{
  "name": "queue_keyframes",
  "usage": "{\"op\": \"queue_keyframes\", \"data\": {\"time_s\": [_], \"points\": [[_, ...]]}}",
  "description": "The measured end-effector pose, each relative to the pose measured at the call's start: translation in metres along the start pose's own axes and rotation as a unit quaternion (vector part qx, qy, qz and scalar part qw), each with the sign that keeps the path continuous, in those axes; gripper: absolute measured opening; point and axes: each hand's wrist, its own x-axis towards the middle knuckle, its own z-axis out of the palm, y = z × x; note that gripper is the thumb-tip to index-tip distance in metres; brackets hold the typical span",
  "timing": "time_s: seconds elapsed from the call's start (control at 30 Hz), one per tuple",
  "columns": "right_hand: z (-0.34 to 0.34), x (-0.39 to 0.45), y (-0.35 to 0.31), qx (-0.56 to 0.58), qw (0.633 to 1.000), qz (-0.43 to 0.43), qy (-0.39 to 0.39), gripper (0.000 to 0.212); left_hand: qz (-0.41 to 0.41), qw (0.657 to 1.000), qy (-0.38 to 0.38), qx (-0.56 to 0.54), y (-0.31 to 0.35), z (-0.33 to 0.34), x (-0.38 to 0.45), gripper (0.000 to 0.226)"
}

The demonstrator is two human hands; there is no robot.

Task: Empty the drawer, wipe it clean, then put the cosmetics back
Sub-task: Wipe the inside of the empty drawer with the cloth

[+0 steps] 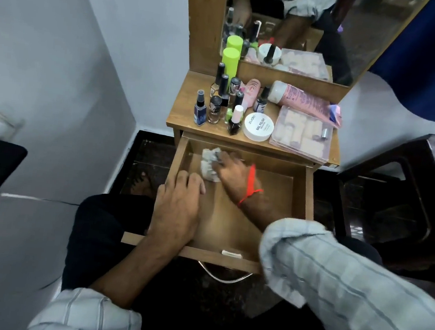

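The wooden drawer is pulled out towards me and holds no cosmetics. My right hand presses a crumpled grey-white cloth against the drawer floor near the far left corner. My left hand rests flat on the drawer's left side, fingers over the left wall. On the dresser top stand several nail polish bottles, a white round nail polish remover tub, a pink tube, a lime green can and a clear case of rollers.
A mirror backs the dresser and reflects me. A dark plastic chair stands to the right, a grey wall to the left. The drawer's metal handle hangs over my lap. Blue fabric hangs at upper right.
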Motion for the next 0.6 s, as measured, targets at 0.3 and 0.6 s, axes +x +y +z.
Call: {"op": "queue_keyframes", "data": {"time_s": [0.3,0.6], "points": [[-0.023,-0.019,0.051,0.124,0.974,-0.007,0.188,0.031,0.047,0.998,-0.033,-0.020,-0.001,0.001,0.005,0.072],[-0.016,-0.001,0.030,0.168,0.968,-0.019,0.188,0.041,0.096,0.985,-0.031,-0.143,-0.016,-0.010,0.032,0.075]]}}
